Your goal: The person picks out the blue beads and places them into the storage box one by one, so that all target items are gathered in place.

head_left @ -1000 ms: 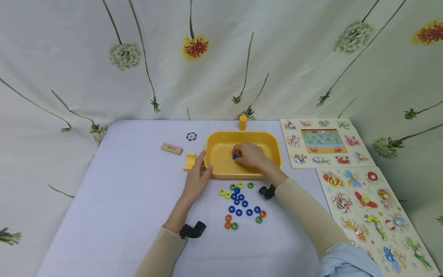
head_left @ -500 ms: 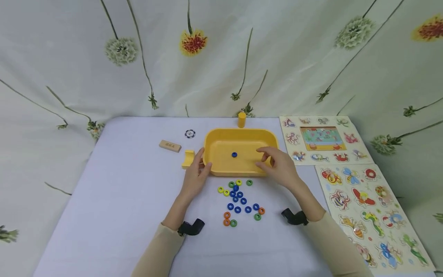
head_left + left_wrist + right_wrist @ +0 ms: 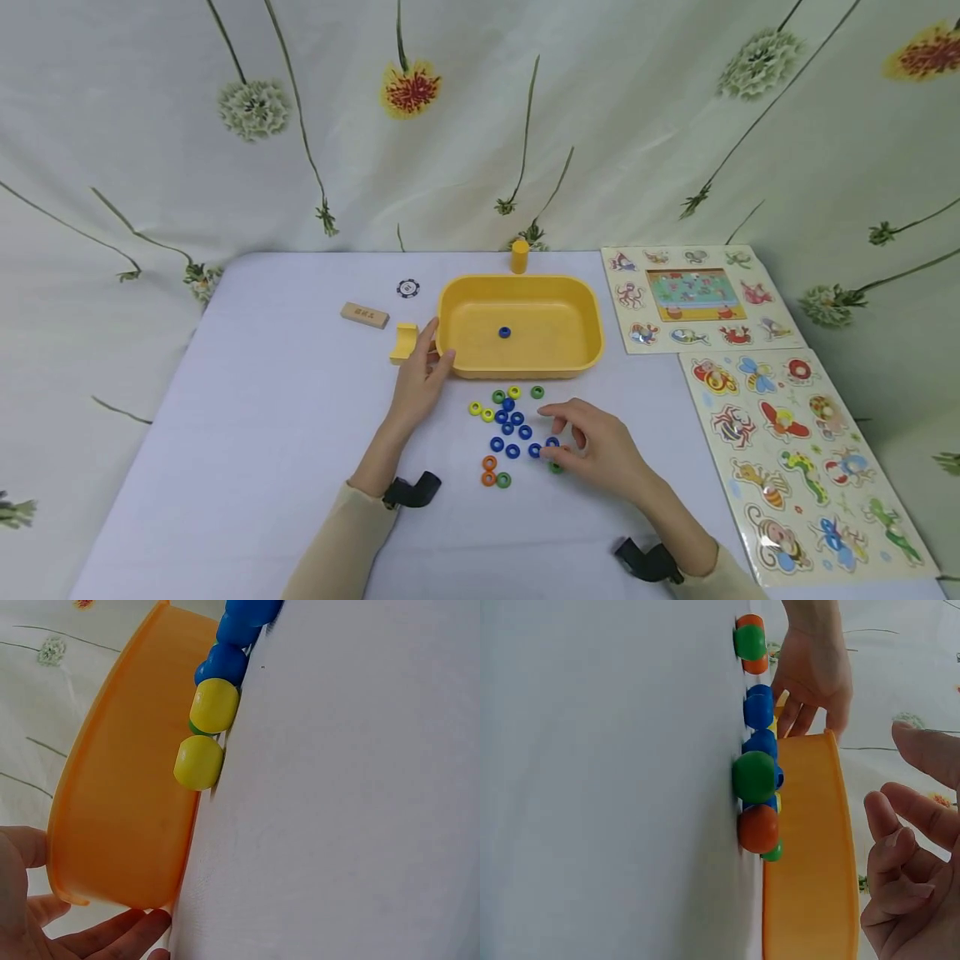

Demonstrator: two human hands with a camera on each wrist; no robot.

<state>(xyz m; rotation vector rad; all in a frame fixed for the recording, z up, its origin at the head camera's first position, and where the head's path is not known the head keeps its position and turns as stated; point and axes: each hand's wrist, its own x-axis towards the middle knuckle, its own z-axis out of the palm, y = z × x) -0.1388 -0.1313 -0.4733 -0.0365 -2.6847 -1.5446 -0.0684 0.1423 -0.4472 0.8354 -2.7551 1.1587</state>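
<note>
A yellow plastic basin (image 3: 525,367) stands near the table's back edge with one small blue ring (image 3: 505,335) on its floor. My left hand (image 3: 422,383) rests against the basin's left end, thumb and extended fingers touching its outside, as the left wrist view also shows. In front of the basin lie several loose beads or rings: blue, yellow, green and orange. My right hand (image 3: 603,446) hovers at the right side of this group, thumb and index finger apart, nothing between them. Its fingers overlap an orange ring there. In the right wrist view a green ring (image 3: 754,777) and an orange ring (image 3: 758,829) are nearest.
Left of the basin are a yellow curved block (image 3: 405,342), a wooden block (image 3: 364,315) and a poker chip (image 3: 408,288). Behind it stands a yellow cylinder (image 3: 519,257). Two picture puzzle boards, one with sea animals (image 3: 630,321) and one with insects (image 3: 810,500), cover the right side.
My right hand has let go of the blue ring in the basin, left it, and moved back toward me over the loose rings. My left hand stays at the basin's end.
</note>
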